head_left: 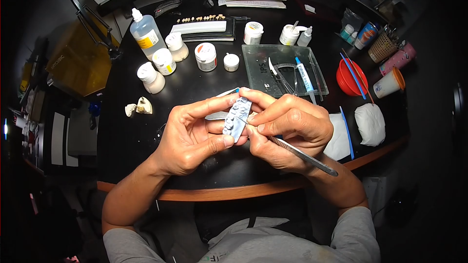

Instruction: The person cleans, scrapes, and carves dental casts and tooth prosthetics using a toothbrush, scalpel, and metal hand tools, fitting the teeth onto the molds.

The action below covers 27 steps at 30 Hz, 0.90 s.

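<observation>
Both forearms [139, 188] come in over the front edge of the black desk [131, 160], elbows bent and out to the sides, grey sleeves [127, 246] ending near the elbows. The hands meet above the desk, just in from the middle of its front edge.

The left hand [186, 139] is turned palm inward, its fingers curved in an open arch. It pinches a pale blue-grey dental model [236, 122] between the thumb, pressed on the lower end, and the fingers, reaching round behind and to the upper end. The model is held tilted, its row of teeth toward the left.

The right hand [295, 129] bends inward, thumb and fingers closed in a pen-like pinch on a slim metal tool [304, 155]. One finger stretches forward to the model's upper end. The tool's ridged handle slants back over the forearm toward the desk's front right; its thin tip is at the model's flat face, though I cannot tell whether it touches.

Beyond the right hand, a glass tray [254, 85] sits toward the desk's back edge, with a syringe [304, 74] on it.
</observation>
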Each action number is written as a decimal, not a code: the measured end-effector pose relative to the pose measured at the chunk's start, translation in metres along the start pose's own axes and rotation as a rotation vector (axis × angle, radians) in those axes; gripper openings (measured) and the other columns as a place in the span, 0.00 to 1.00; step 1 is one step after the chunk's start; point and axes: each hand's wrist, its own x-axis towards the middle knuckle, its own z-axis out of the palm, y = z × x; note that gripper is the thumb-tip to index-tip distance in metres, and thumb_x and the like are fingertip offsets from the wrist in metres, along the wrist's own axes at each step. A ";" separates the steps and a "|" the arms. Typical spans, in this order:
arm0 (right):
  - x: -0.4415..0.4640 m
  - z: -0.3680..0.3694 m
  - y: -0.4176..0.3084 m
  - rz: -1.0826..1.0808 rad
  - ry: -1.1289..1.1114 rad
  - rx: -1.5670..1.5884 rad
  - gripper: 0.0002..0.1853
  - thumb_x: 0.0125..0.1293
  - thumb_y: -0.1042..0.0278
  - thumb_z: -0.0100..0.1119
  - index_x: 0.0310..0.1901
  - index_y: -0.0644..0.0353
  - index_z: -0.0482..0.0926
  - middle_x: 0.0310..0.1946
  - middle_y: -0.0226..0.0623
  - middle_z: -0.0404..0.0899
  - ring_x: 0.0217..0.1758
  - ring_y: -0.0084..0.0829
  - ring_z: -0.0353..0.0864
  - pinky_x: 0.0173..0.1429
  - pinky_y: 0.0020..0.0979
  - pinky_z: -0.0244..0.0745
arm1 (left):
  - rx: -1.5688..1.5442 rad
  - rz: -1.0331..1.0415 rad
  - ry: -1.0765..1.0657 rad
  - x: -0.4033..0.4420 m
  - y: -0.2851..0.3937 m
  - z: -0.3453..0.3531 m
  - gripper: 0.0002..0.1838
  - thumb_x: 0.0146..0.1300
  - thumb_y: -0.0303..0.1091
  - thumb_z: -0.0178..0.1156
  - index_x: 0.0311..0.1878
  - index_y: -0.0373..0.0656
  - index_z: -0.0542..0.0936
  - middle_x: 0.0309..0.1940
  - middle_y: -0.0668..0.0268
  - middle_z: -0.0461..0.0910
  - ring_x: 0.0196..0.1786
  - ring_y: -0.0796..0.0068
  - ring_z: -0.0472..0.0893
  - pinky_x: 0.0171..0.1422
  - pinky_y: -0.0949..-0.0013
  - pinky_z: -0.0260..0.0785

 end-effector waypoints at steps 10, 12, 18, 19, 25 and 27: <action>-0.002 0.000 0.001 -0.024 -0.023 -0.054 0.07 0.55 0.84 0.79 0.32 0.67 0.87 0.32 0.40 0.87 0.34 0.30 0.90 0.70 0.53 0.85 | -0.021 -0.007 -0.007 0.000 0.002 0.000 0.34 0.71 0.11 0.61 0.79 0.24 0.64 0.73 0.41 0.74 0.68 0.55 0.83 0.72 0.59 0.82; -0.004 0.001 0.003 -0.036 -0.004 -0.075 0.08 0.55 0.83 0.80 0.32 0.67 0.87 0.32 0.41 0.87 0.37 0.34 0.92 0.69 0.51 0.86 | -0.021 -0.009 -0.002 -0.001 0.002 0.001 0.34 0.71 0.11 0.61 0.79 0.24 0.64 0.73 0.42 0.74 0.68 0.55 0.83 0.71 0.59 0.82; -0.004 0.001 -0.001 -0.013 -0.015 -0.074 0.07 0.55 0.84 0.79 0.31 0.67 0.86 0.32 0.41 0.87 0.41 0.37 0.94 0.67 0.49 0.87 | 0.016 -0.007 -0.007 -0.002 0.003 0.003 0.34 0.71 0.11 0.61 0.79 0.24 0.64 0.72 0.42 0.74 0.69 0.54 0.83 0.71 0.59 0.83; -0.004 0.000 -0.001 -0.012 -0.018 -0.066 0.07 0.56 0.84 0.78 0.31 0.67 0.86 0.32 0.41 0.87 0.39 0.36 0.94 0.68 0.49 0.87 | 0.030 0.007 -0.011 -0.002 0.003 0.004 0.34 0.71 0.11 0.61 0.79 0.24 0.64 0.72 0.42 0.75 0.69 0.54 0.83 0.71 0.59 0.83; -0.001 -0.001 -0.001 0.001 -0.003 0.006 0.07 0.56 0.85 0.77 0.31 0.68 0.85 0.31 0.41 0.87 0.32 0.27 0.88 0.69 0.53 0.86 | -0.031 0.015 0.008 -0.001 0.001 0.006 0.34 0.70 0.11 0.62 0.79 0.23 0.64 0.71 0.41 0.76 0.69 0.53 0.83 0.71 0.58 0.83; -0.001 0.000 -0.001 -0.009 0.022 0.019 0.08 0.56 0.86 0.76 0.30 0.67 0.84 0.31 0.41 0.86 0.32 0.27 0.88 0.69 0.53 0.86 | -0.040 0.003 0.002 -0.002 0.000 0.003 0.34 0.70 0.11 0.62 0.79 0.24 0.65 0.71 0.40 0.76 0.68 0.53 0.83 0.71 0.58 0.82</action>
